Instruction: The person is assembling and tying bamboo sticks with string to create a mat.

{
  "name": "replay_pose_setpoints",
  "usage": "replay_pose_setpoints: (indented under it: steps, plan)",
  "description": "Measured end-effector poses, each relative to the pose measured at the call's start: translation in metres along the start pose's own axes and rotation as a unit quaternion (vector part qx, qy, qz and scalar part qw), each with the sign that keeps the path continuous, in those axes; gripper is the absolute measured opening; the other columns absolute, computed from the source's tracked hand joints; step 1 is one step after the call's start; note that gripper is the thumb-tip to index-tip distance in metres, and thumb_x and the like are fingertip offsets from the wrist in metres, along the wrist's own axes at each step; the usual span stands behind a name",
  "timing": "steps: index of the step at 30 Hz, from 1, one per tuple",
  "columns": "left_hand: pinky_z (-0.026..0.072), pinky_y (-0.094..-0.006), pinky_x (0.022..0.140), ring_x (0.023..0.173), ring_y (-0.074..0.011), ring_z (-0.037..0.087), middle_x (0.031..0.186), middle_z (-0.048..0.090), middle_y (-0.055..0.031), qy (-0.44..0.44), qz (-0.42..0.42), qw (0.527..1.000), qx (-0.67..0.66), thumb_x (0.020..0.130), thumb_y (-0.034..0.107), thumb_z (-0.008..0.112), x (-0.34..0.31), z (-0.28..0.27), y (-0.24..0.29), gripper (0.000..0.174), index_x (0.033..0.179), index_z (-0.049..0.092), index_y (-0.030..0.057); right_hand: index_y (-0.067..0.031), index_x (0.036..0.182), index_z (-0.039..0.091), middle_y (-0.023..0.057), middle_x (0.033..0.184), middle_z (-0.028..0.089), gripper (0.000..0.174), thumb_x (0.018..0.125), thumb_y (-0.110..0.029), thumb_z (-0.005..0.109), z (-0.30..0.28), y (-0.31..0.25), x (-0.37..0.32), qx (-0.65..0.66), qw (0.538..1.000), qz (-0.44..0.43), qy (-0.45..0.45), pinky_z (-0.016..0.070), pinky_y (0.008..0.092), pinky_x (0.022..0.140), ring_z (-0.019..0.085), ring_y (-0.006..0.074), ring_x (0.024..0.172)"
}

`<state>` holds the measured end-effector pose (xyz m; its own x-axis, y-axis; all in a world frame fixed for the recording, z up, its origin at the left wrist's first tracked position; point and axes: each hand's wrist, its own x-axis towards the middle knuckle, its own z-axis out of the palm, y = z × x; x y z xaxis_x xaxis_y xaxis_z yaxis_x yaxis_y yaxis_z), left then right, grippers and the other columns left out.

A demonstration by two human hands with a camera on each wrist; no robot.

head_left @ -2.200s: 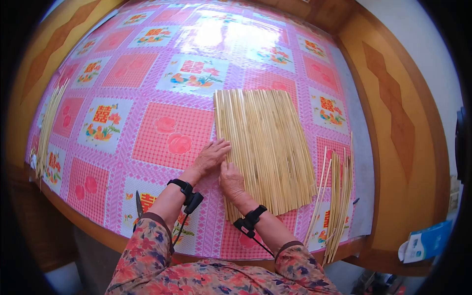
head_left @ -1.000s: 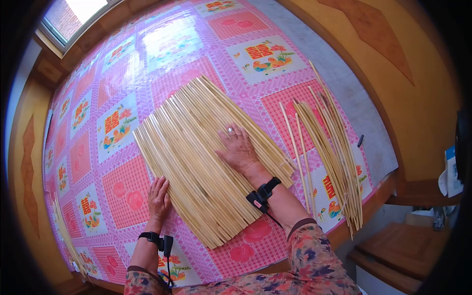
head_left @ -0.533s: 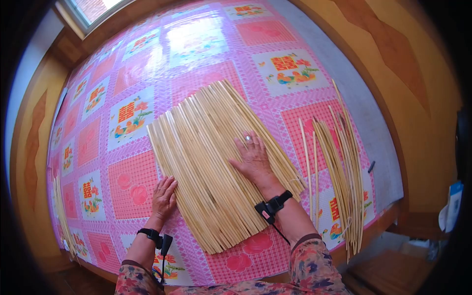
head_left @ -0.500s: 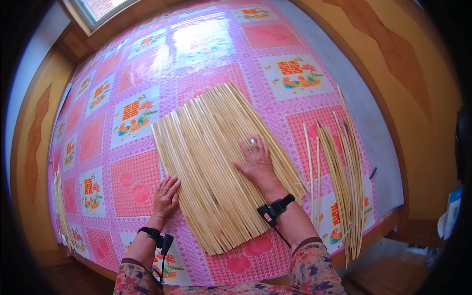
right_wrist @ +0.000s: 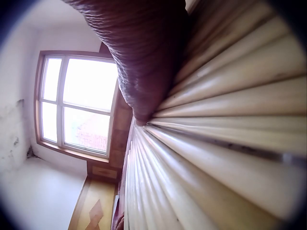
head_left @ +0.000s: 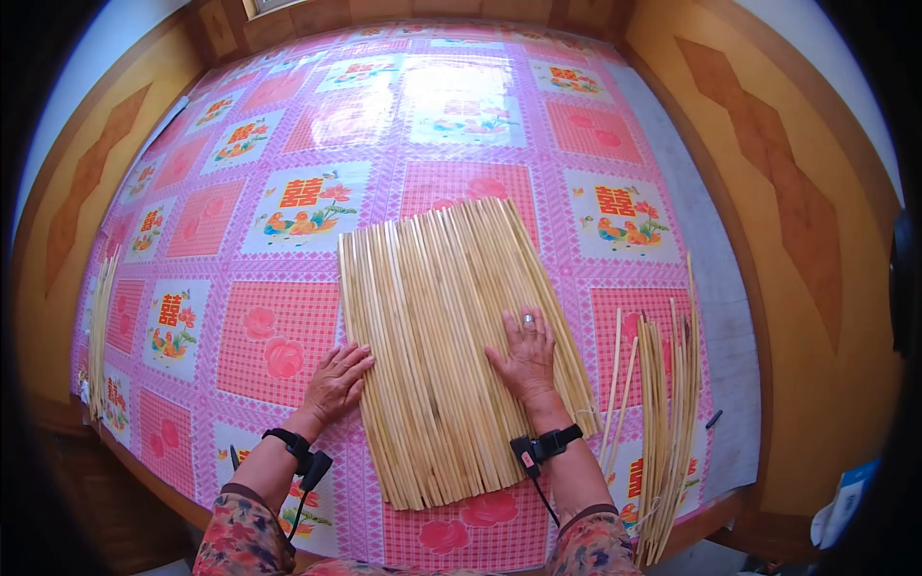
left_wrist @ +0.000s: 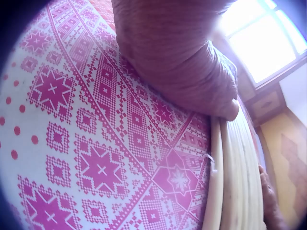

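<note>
A mat of pale, straight stalks (head_left: 437, 384) laid side by side lies on the patterned pink sheet (head_left: 259, 346). My left hand (head_left: 336, 384) rests at the mat's left edge with its fingertips on the outermost stalks. In the left wrist view, a short end of white thread (left_wrist: 211, 162) shows by that edge, below the left hand (left_wrist: 177, 57). My right hand (head_left: 528, 360), a ring on one finger, lies flat on the right part of the mat with its fingers spread. The right wrist view shows its thumb (right_wrist: 144, 91) touching the stalks (right_wrist: 230, 148).
To the right lie a bundle of loose stalks (head_left: 663, 413) and a small dark stick-like thing (head_left: 714, 420). Another bundle (head_left: 100, 336) lies at the far left. A dark blade tip (head_left: 234, 457) shows beside the left forearm. Wooden panels (head_left: 768, 192) border the surface.
Both hands were together at the mat's left edge. The right hand has since moved onto the mat's right part, while the left stays at the edge. The head view has turned.
</note>
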<state>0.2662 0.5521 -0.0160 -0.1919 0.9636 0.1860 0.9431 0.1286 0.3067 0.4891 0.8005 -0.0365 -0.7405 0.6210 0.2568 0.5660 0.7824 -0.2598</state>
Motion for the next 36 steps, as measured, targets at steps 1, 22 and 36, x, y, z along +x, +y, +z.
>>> replay_pose_setpoints:
  steps: [1,22,36]
  plan:
    - [0.0231,-0.0379,0.101,0.119,-0.0228,0.037,0.123,0.045,-0.0077,0.002,0.001,1.0,-0.002,0.076,0.013,0.048,-0.0002,0.0005,-0.0004,0.038,0.114,0.05,0.01,-0.0092,0.122,0.042,0.0201,0.127,0.034,0.064,0.072,-0.047,0.056,0.0001,0.0001,0.0,0.001,1.0,0.004,-0.005,0.0169,0.0457,0.1,0.024,0.0347,0.123]
    - [0.0205,-0.038,0.102,0.121,-0.0233,0.034,0.125,0.043,-0.0078,-0.018,-0.009,1.0,-0.01,0.078,0.014,0.046,-0.0012,0.0022,-0.0025,0.04,0.117,0.048,0.0096,-0.008,0.12,0.043,0.02,0.126,0.035,0.061,0.073,-0.045,0.056,-0.0066,-0.0025,0.0014,0.003,1.0,-0.004,0.018,0.0178,0.0451,0.1,0.025,0.0346,0.122]
    - [0.0195,-0.037,0.102,0.122,-0.0217,0.032,0.127,0.041,-0.0063,-0.019,-0.009,1.0,-0.012,0.079,0.016,0.047,-0.0022,0.0015,-0.0035,0.041,0.119,0.046,0.0115,-0.0105,0.124,0.04,0.0159,0.129,0.034,0.063,0.075,-0.048,0.052,-0.0019,-0.0003,0.0017,-0.011,1.0,0.004,0.0,0.0153,0.0439,0.101,0.022,0.0314,0.125]
